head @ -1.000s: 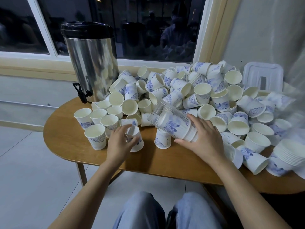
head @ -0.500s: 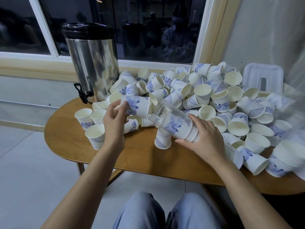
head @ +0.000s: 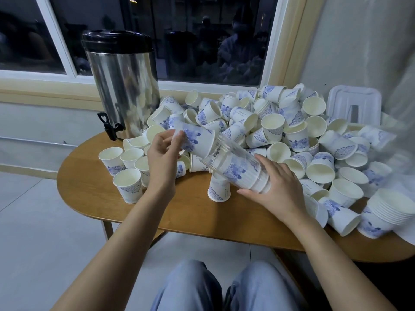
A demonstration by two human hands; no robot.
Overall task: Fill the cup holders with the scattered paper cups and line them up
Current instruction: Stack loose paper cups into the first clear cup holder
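The left hand (head: 162,153) holds a paper cup (head: 197,140) up above the table (head: 89,191), fingers and thumb pinching it near its base. The cup lies on its side with its open mouth turned to the right, towards the open upper end of the cup holder (head: 233,164).

The cup holder is a clear tube, tilted, with its upper end up and to the left. A nested row of blue-patterned cups fills its lower part. The right hand (head: 278,187) grips that lower end, fingers wrapped over the top and thumb beneath. The paper cup's rim sits right at the tube's mouth, though it is hard to tell whether the two touch.

An upside-down cup (head: 219,190) stands on the table just under the tube. A few upright cups (head: 129,185) stand in a loose group at the left, near the left forearm. A big heap of cups (head: 280,131) covers the far and right part of the table, most lying on their sides. A nested stack of cups (head: 386,212) lies at the right edge.

A steel urn (head: 122,86) with a black lid and tap stands at the back left, by the window. A white plastic lid (head: 354,106) leans against the wall behind the heap.
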